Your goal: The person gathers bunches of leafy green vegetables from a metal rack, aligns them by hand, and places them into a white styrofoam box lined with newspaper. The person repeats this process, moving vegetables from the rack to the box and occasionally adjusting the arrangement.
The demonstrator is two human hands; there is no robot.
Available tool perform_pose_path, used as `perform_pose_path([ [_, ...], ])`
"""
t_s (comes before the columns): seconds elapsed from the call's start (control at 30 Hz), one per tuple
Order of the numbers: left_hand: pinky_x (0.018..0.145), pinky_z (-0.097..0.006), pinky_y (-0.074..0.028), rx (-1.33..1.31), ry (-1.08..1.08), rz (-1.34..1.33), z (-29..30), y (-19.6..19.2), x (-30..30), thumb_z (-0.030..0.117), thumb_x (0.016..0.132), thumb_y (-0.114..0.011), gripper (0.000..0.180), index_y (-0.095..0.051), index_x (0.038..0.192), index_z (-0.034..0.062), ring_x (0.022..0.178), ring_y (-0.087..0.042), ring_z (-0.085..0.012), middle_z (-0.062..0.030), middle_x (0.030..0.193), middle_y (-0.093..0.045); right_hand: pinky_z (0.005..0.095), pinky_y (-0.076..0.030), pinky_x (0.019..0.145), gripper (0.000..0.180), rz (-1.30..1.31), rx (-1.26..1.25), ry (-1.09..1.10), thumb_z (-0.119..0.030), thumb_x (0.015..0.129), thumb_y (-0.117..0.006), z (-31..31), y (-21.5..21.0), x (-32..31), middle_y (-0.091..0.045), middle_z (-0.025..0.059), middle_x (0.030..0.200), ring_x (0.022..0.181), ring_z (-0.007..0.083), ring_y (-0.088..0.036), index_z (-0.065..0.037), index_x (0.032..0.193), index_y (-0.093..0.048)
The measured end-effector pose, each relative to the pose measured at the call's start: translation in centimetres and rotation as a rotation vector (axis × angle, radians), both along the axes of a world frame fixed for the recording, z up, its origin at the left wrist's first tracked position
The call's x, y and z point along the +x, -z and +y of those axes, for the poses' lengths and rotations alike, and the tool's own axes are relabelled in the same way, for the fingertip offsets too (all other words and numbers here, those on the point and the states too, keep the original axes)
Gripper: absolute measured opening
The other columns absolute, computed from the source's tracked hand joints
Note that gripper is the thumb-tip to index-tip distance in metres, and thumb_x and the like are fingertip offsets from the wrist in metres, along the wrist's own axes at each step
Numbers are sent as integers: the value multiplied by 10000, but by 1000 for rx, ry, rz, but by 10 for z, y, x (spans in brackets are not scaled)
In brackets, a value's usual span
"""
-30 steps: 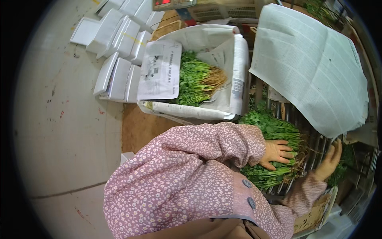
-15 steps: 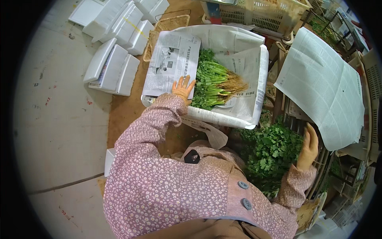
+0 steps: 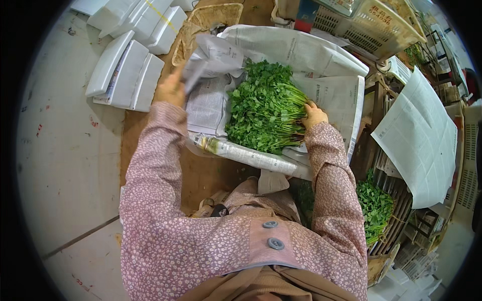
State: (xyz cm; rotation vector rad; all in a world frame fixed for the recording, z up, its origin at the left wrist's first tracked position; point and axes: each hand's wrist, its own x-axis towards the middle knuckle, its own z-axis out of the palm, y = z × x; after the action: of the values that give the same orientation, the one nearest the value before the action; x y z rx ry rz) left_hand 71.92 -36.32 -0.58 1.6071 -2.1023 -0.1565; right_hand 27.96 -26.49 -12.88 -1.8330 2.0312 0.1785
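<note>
Item: one herb bunch (image 3: 263, 108), likely coriander, lying inside the newspaper-lined box (image 3: 261, 156), leaves to the left, stems to the right. We judge it light, soft and springy, leaves easily bruised, stems perhaps damp and slippery; best held by the gathered stems near the root end. Right hand (image 3: 315, 115): fingers curled round those stems, arm reaching forward. Left hand (image 3: 170, 90): at the box's left side, beside a rumpled newspaper sheet (image 3: 213, 55); blurred, so we cannot tell its grip.

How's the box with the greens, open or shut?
Open: from above, you can see leafy greens inside the paper-lined box.
</note>
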Motion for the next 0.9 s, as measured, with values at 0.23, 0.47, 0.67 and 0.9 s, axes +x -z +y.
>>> perform_pose_path([
  [0.23,933,-337,-426,469,-720,136,-19,95,221,61,836,-528,580,-338,1382,15,1083,-552,-303,-221,1218,-532,340,-439,963,390,-275,-6,292,-275,845,-649,-24,0,-9,-592,106,1197,1113,258,-564,-109,1193,-590],
  [0.47,1009,-397,-406,-393,-724,428,42,-11,128,94,880,-519,484,-397,1331,-34,1151,-512,-328,-217,1309,-461,368,-450,942,432,-104,23,194,-370,925,-508,-27,55,-20,-572,108,1213,1135,253,-544,-143,1292,-499],
  [0.67,981,-431,-425,235,436,294,44,-11,-111,255,915,-533,448,-484,1298,28,1156,-528,-301,-149,1271,-549,363,-458,939,482,-426,-280,250,-199,843,-626,-5,60,-32,-545,122,1254,1120,295,-548,-162,1302,-483],
  [0.9,1023,-447,-370,439,701,-477,-15,129,-190,269,898,-558,474,-440,1354,212,1239,-448,-268,-64,1326,-508,377,-510,830,315,-169,-333,53,-193,831,-620,34,11,-15,-634,90,1099,929,271,-622,-140,1142,-613],
])
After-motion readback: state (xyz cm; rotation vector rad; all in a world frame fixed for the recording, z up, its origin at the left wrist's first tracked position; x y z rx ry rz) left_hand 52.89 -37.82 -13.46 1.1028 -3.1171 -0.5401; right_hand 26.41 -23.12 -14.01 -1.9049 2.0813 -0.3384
